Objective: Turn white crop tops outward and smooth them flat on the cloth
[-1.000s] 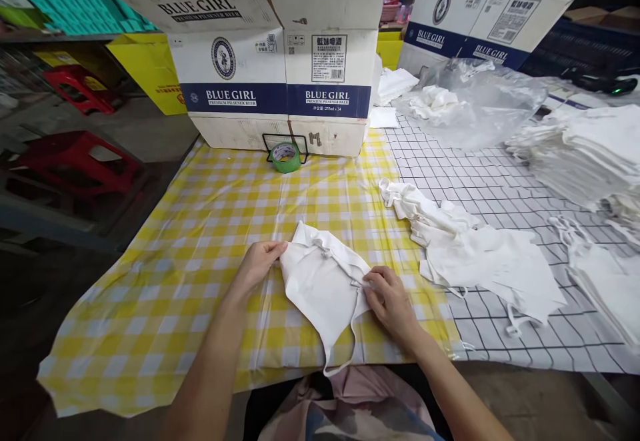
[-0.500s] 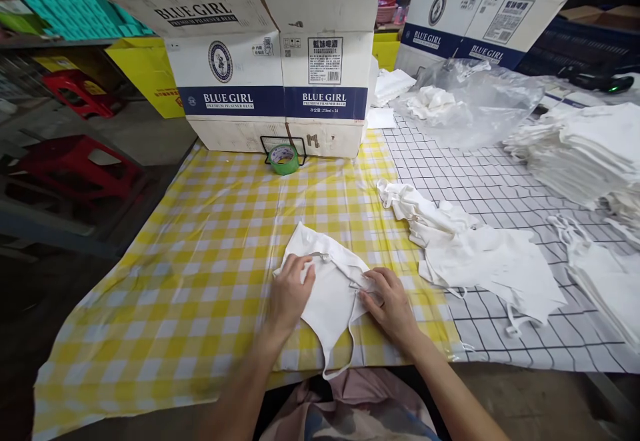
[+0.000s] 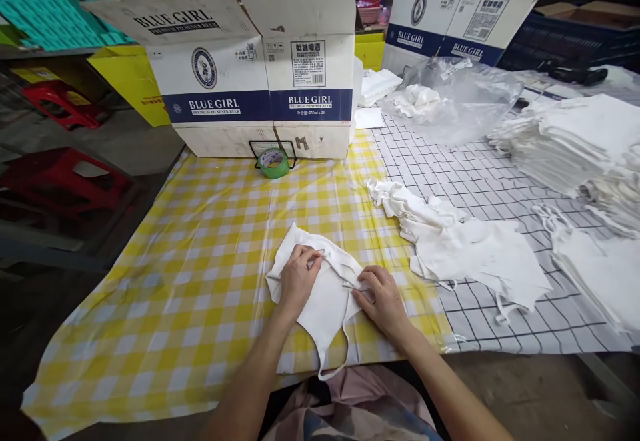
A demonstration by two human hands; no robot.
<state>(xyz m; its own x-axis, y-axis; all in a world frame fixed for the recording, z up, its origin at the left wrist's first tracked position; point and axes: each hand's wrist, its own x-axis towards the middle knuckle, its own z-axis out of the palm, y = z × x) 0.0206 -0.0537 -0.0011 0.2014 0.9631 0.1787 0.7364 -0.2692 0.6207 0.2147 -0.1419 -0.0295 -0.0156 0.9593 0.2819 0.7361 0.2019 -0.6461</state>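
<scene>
On yellow-checked cloth [image 3: 200, 261], a white garment [image 3: 325, 308] with thin looped strap [image 3: 346, 334]

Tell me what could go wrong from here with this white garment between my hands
The thin strap of the white garment reaches the near edge of the yellow checked cloth, so it might snag on your clothes. The heap of white pieces lies to the right of your right hand, so pieces could get mixed up.
</scene>
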